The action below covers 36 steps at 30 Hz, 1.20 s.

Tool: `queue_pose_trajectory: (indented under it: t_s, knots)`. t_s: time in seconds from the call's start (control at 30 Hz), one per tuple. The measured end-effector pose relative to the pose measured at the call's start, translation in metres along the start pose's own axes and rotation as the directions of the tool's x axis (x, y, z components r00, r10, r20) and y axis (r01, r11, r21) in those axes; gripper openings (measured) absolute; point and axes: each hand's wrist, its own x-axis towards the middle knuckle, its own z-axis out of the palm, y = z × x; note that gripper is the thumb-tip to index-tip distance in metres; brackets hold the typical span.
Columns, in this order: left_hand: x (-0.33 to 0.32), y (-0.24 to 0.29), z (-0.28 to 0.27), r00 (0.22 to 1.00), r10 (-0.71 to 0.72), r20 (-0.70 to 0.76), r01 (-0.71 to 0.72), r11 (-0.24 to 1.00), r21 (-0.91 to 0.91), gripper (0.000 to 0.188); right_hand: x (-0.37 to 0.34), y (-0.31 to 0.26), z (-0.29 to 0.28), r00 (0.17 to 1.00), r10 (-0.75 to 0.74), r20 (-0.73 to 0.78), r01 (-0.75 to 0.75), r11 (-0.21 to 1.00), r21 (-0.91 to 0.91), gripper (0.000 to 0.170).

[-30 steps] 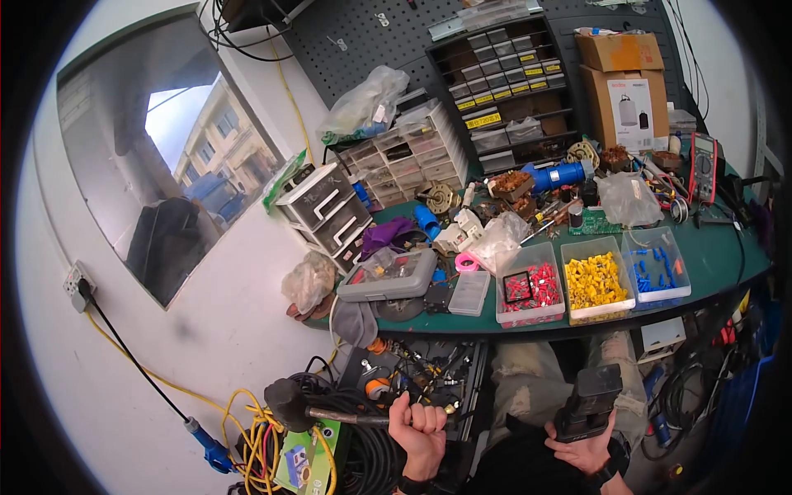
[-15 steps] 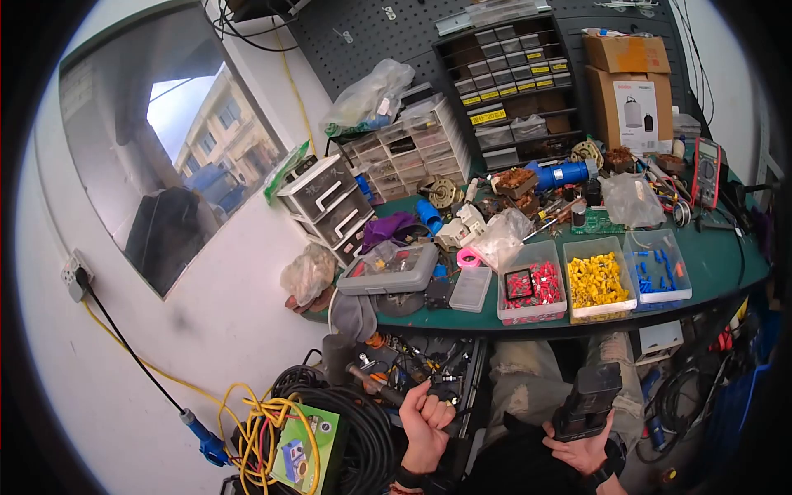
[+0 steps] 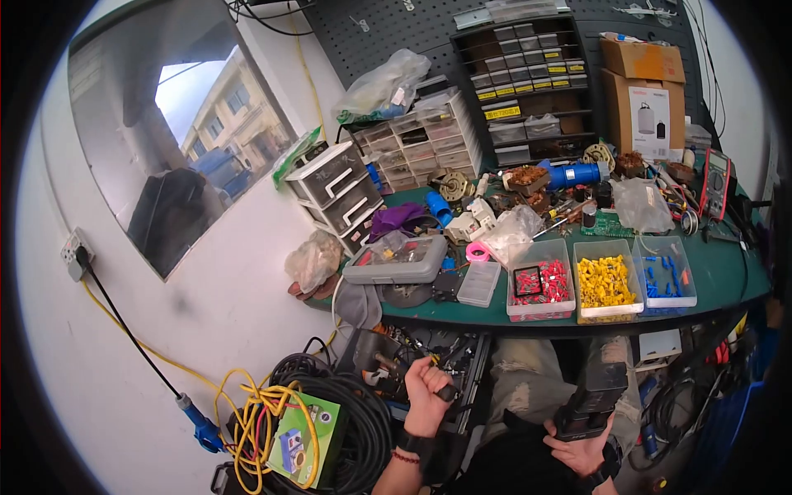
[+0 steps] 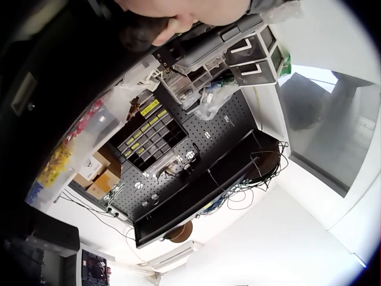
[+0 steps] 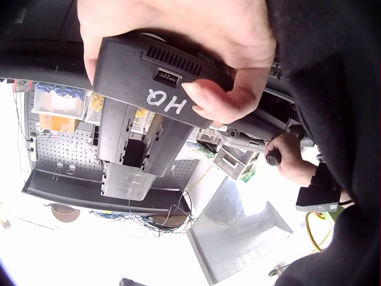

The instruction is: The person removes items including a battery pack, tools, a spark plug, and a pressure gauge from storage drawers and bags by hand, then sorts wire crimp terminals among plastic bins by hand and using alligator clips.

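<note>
- Over the open drawer (image 3: pixel 477 371), seen from the head, the left grip (image 3: pixel 425 392) is curled round the handle of a mallet (image 3: pixel 448 393), whose black butt pokes out beside the fingers; the mallet's head end points away towards the wall and blurs into the dark drawer.
- Above the person's lap, the right grip (image 3: pixel 577 452) is wrapped round a black device (image 3: pixel 592 400); the right wrist view shows a thumb on its face, beside white handwritten letters, a small slot and a row of vents.
- Just left of the drawer lies a coil of black cable (image 3: pixel 367 433), with a green box (image 3: pixel 309 437) against it and loops of yellow cable (image 3: pixel 247 404) draped over the box.
- Beyond both hands, along the front edge of the green counter (image 3: pixel 711 268), three clear bins stand side by side: the red-filled bin (image 3: pixel 540 315), the yellow-filled bin (image 3: pixel 610 313) and the blue-filled bin (image 3: pixel 670 303).
- Left of these sits a closed grey case (image 3: pixel 396 271); farther right, a red-edged multimeter (image 3: pixel 715 186) stands tilted.
</note>
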Motion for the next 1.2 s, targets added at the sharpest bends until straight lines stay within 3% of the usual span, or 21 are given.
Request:
queue_pose_trajectory:
  t_s: [0.1,0.23,0.3,0.43,0.5,0.57,0.63,0.7,0.83,0.87,1.03,1.1,1.13,1.2]
  knots:
    - [0.031,0.006,-0.003,0.997,0.064,-0.043,-0.062,0.996,0.064,0.047,0.000,-0.003,-0.006,1.000,-0.005,0.012,0.005,1.000,-0.024,0.095]
    - [0.061,0.015,-0.002,0.984,0.159,-0.076,-0.159,0.987,0.014,0.050,-0.001,-0.003,-0.004,1.000,0.007,0.007,-0.006,1.000,-0.027,0.094]
    - [0.085,0.027,-0.015,0.971,0.163,-0.175,-0.173,0.984,-0.045,0.049,-0.001,-0.002,-0.005,1.000,-0.024,-0.004,0.024,0.999,-0.034,0.094]
    - [0.092,0.032,-0.028,0.977,0.105,-0.184,-0.106,0.994,0.006,0.037,0.002,-0.002,-0.003,0.998,0.004,0.057,-0.002,0.999,-0.034,0.093]
    - [0.084,0.029,-0.028,0.985,0.055,-0.163,-0.057,0.998,-0.007,0.028,0.003,-0.001,-0.005,0.989,0.020,0.149,-0.027,0.998,0.049,0.104]
    - [0.081,0.021,-0.022,0.927,0.197,-0.318,-0.126,0.965,0.230,0.020,0.002,-0.002,-0.003,0.992,0.015,0.125,-0.014,1.000,-0.011,0.096]
    - [0.080,0.021,-0.028,0.936,0.201,-0.289,-0.119,0.954,0.276,0.015,0.002,-0.002,0.003,0.996,0.017,0.084,-0.010,0.997,-0.074,0.090]
    - [0.079,0.016,-0.043,0.959,0.176,-0.222,-0.089,0.931,0.354,0.015,0.000,0.000,0.006,0.999,-0.014,0.034,0.016,0.998,-0.066,0.088]
    - [0.068,0.002,-0.046,0.944,0.003,-0.329,0.146,0.891,0.430,0.006,0.004,-0.005,-0.002,0.989,0.008,0.145,0.013,0.989,-0.146,0.080]
    - [0.076,0.011,-0.054,0.962,-0.023,-0.272,0.175,0.816,0.551,0.008,0.005,-0.005,-0.002,0.990,0.004,0.142,0.021,0.984,-0.175,0.076]
    - [0.071,0.021,-0.029,0.961,-0.019,-0.276,0.169,0.830,0.532,0.024,0.005,-0.006,-0.006,0.991,0.000,0.131,0.017,0.992,-0.128,0.078]
    - [0.067,0.023,-0.019,0.967,-0.129,-0.221,0.218,0.868,0.446,0.041,0.006,-0.006,-0.006,0.992,-0.016,0.121,0.026,0.996,-0.084,0.081]
    - [0.058,0.019,-0.011,0.960,-0.109,-0.257,0.222,0.857,0.465,0.055,0.006,-0.006,-0.006,0.992,-0.013,0.129,0.025,0.995,-0.094,0.081]
    - [0.040,0.012,0.001,0.963,-0.107,-0.247,0.221,0.837,0.501,0.057,0.005,-0.006,-0.007,0.992,-0.013,0.126,0.026,0.995,-0.101,0.080]
